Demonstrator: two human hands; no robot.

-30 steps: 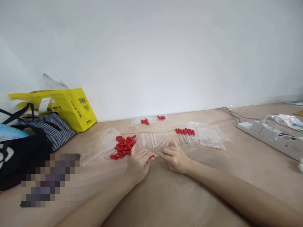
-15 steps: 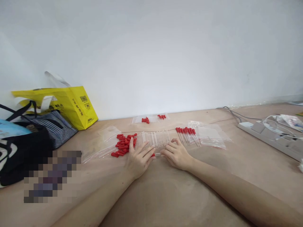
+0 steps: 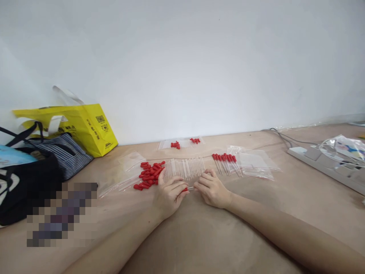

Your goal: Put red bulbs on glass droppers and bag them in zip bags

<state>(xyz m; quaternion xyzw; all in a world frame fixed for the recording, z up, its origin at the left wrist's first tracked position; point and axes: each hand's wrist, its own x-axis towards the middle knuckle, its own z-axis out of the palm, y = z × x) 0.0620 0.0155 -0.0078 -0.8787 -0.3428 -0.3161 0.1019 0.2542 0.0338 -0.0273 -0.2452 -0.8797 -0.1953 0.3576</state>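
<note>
My left hand [image 3: 169, 194] pinches a red rubber dropper bulb [image 3: 184, 189], mostly covered by the fingers. From the bulb a thin clear dropper tube [image 3: 191, 188] runs right into the closed fingers of my right hand [image 3: 212, 189]. Just beyond the hands lies a row of loose clear tubes [image 3: 184, 168]. A pile of red bulbs [image 3: 148, 175] sits left of that row, close to my left thumb. To the right, several droppers with red bulbs fitted [image 3: 227, 163] lie side by side.
Clear zip bags [image 3: 258, 163] lie right of the droppers, others [image 3: 129, 163] at left. Near the wall another bag [image 3: 182, 144] holds red bulbs. A yellow bag [image 3: 97, 129] and a striped pouch [image 3: 61, 154] stand left; a power strip [image 3: 325, 167] with cables lies right.
My left fingers have curled in more tightly around the red bulb. The bulb and tube now show tilted slightly between my hands. My right hand has barely shifted.
</note>
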